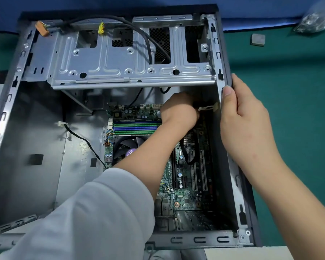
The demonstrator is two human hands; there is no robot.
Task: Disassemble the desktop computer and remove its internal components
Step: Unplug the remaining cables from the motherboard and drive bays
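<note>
- Head view: the computer case (36,139) lies open on its side on the green table (298,113) and fills most of the picture.
- The motherboard (178,196) sits flat in the bottom of the case, from the middle down toward 5 o'clock.
- The round black fan (129,147) is near the middle. The blue and green memory slots (135,126) are just above it, toward 12 o'clock.
- The left hand (178,111) reaches deep into the case, up toward 1 o'clock from the fan. Its fingers are curled into a fist, close to a small white clip (207,108) on the case wall. I cannot tell what it holds, because the fingers hide it.
- The right hand (246,117) is at 3 o'clock. It grips the right edge of the case, thumb on the inside and fingers on the outside, to hold it steady.
- A grey metal drive cage (120,62) goes across the top at 12 o'clock, with black cables (148,45) looped over it.
- A small grey square part (258,39) lies on the table at 2 o'clock, well apart from the case.
- I think the case is heavy and stiff, with thin metal edges, so the flat rim is a good place to hold it.
- I think the motherboard is easy to break. Hold it by its edges, not by the tiny parts.
- The cables bend easily. Pull them by the plug, not the wire.
</note>
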